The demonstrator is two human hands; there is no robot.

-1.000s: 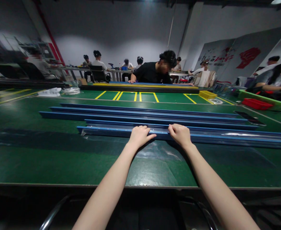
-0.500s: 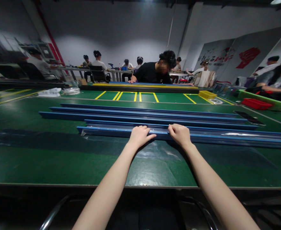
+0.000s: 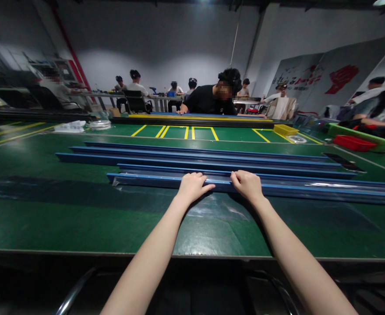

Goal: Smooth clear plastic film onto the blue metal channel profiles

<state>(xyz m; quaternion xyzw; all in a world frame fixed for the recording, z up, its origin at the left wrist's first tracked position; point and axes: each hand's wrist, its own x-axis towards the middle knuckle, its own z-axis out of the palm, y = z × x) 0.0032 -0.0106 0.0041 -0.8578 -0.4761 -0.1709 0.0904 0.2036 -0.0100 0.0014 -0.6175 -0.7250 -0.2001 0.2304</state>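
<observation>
A long blue channel rail [image 3: 310, 185] lies across the green table in front of me, its near wall facing my side. My left hand [image 3: 192, 187] wraps over the rail left of centre, fingers curled across the top edge and thumb stretched to the right along the near wall. A short way to the right, my right hand [image 3: 247, 186] is closed on the same rail, fingers bent tightly over it; its thumb is hidden. A scrap of clear film [image 3: 116, 180] clings near the rail's left end.
More blue rails [image 3: 195, 158] lie parallel just behind. Clear film [image 3: 218, 214] covers part of the green table [image 3: 64, 227]. Farther off are a yellow tray [image 3: 286, 130], a red tray [image 3: 354, 142] and a dark phone-like slab [image 3: 345, 162]. A person in black [image 3: 205, 99] leans over the far side.
Both hands stay in the same place on the rail. The whole view has shifted very slightly; nothing else has visibly moved.
</observation>
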